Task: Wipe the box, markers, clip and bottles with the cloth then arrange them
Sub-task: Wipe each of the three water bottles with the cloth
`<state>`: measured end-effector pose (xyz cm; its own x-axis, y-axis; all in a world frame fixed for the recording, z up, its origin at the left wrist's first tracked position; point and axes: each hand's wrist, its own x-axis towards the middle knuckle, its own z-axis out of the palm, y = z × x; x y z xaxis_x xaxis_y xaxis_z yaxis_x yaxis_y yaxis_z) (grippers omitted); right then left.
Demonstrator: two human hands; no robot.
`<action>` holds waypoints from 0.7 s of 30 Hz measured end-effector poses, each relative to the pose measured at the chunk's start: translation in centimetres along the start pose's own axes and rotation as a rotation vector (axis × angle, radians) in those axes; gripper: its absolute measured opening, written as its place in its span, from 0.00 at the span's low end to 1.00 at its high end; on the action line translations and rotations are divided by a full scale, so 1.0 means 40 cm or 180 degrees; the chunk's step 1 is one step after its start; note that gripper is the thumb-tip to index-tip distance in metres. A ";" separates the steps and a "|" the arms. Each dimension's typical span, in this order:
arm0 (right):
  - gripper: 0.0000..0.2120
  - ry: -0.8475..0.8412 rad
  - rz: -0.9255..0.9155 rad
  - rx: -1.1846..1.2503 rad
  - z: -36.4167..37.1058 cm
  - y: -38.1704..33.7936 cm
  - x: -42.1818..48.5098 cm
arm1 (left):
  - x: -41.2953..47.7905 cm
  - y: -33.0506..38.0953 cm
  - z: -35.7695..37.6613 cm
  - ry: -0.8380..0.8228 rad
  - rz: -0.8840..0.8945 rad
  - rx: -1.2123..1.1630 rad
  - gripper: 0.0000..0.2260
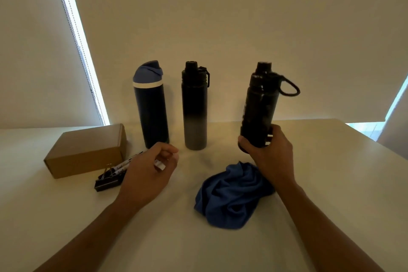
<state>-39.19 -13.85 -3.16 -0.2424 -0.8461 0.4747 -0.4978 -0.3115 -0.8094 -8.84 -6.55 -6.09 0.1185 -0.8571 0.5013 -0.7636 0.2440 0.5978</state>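
Item 1. Cloth (231,196): blue, crumpled in a loose heap on the pale table (331,183), nearest the viewer among the objects, lying just under the right forearm. No hand holds it.

Item 2. Left hand (148,172): fingers curled inward around the end of the markers (125,164), whose white tip shows at the palm. The marker barrels run back and left from the hand toward the box.

Item 3. Clip (108,180): black binder clip with wire handles raised, on the table just left of the left wrist, touching or overlapping the markers; exact contact cannot be told.

Item 4. Right hand (269,150): wrapped around the base of the black bottle (259,108), thumb at the left, fingers at the right. The bottle tilts slightly and appears lifted off the table, above and behind the cloth. Screw cap closed, carry loop sticking out to the right. Contents not visible; body opaque.

Item 5. Box (86,150): brown cardboard, closed, resting flat at the left of the table, just beside the markers and clip. Contents not visible.

Item 6. Navy bottle (152,110): upright behind the left hand, right of the box, with a lighter blue lid and a white band beneath it. Lid closed; contents not visible.

Item 7. Gradient bottle (195,108): upright, black at the top fading to grey at the base, black cap closed. It stands between the navy bottle and the black bottle, apart from both. Contents not visible.

Item 8. Wall (220,17): plain, behind the table, with window blinds (26,51) at the left.
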 end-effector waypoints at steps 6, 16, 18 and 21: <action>0.31 -0.0531 -0.0250 0.0051 0.041 -0.143 -0.121 | -0.009 0.037 -0.025 0.0058 -0.0071 -0.0522 0.08; 0.33 -0.1520 -0.0197 0.0095 0.117 -0.205 -0.267 | -0.043 0.092 -0.094 -0.0728 -0.0560 -0.1719 0.17; 0.32 -0.1586 -0.0260 0.0034 0.116 -0.211 -0.271 | -0.040 0.090 -0.104 -0.0752 -0.0674 -0.1839 0.15; 0.34 -0.1578 -0.0294 0.0008 0.115 -0.216 -0.273 | -0.040 0.095 -0.109 -0.0678 -0.0697 -0.2031 0.13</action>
<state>-28.39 -3.92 -2.93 0.2276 -0.9184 0.3236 -0.4964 -0.3953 -0.7728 -9.17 -2.25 -1.89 0.0504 -0.9711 0.2331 -0.2076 0.2181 0.9536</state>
